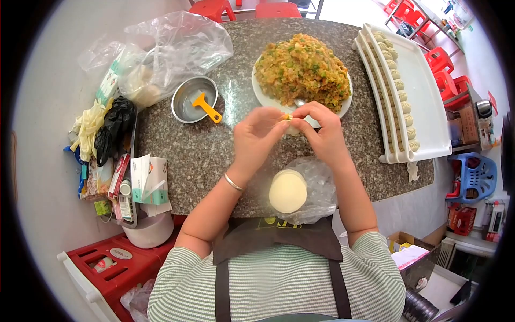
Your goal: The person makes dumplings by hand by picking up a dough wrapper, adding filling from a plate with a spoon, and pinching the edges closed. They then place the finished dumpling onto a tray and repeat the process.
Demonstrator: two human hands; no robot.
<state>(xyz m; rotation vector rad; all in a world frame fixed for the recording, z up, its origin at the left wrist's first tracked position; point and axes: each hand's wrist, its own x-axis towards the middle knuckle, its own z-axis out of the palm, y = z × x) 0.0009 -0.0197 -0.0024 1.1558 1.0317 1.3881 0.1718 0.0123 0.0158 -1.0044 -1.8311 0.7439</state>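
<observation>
Both my hands meet over the table, just in front of the plate of filling. Between the fingertips of my left hand and my right hand is a small dumpling, its pale wrapper partly hidden and a bit of filling showing on top. My fingers pinch its edge from both sides. Behind them, a white plate carries a tall heap of chopped orange and green filling, with a metal spoon stuck in its near side. Closer to me, a stack of round dough wrappers lies on a clear plastic bag.
On the right, stacked white trays hold rows of pleated dumplings. To the left are a metal bowl with a yellow-handled scraper, a large plastic bag, gloves and a tissue box. Red stools stand beyond.
</observation>
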